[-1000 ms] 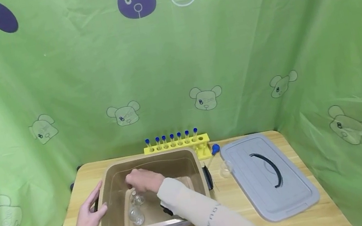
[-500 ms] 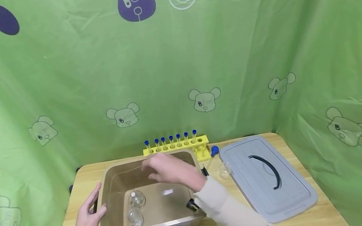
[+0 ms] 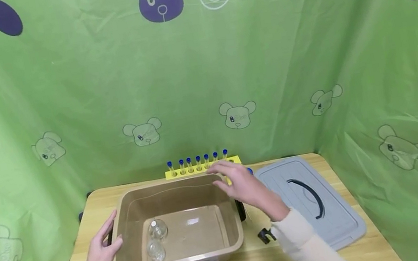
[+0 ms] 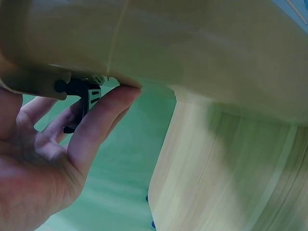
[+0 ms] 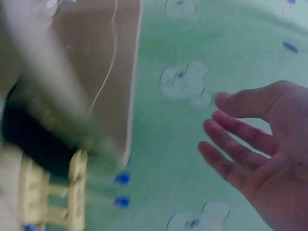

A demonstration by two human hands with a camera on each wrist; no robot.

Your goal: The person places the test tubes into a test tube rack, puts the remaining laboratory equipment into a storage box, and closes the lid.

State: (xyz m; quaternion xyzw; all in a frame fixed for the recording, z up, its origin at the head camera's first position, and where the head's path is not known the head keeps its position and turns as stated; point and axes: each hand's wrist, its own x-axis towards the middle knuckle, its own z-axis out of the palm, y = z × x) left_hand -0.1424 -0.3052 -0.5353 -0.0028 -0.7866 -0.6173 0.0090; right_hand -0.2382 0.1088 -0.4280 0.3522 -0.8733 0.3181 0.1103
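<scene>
A brown plastic bin [image 3: 210,256] stands on the table. On its floor, toward the left, a clear glass flask with a narrow neck [image 3: 158,229] stands beside another clear glass vessel [image 3: 155,250]. My left hand [image 3: 100,252] rests at the bin's left side, its fingers extended along the rim by the black handle [image 4: 86,94]. Over the bin's far right corner hovers my right hand [image 3: 243,184], with nothing in it; the right wrist view shows its fingers [image 5: 231,168] spread and relaxed.
Behind the bin, a yellow rack [image 3: 183,172] holds several tubes [image 3: 198,162] with blue caps. A grey lid [image 3: 287,191] with a black handle lies on the right. Part of a blue bulb [image 3: 249,171] shows behind my right hand. Green curtain [image 3: 200,80] surrounds the table.
My right hand has come up from near the glassware in the bin and moved right, to the far right corner. The left hand and the glassware stay where they were.
</scene>
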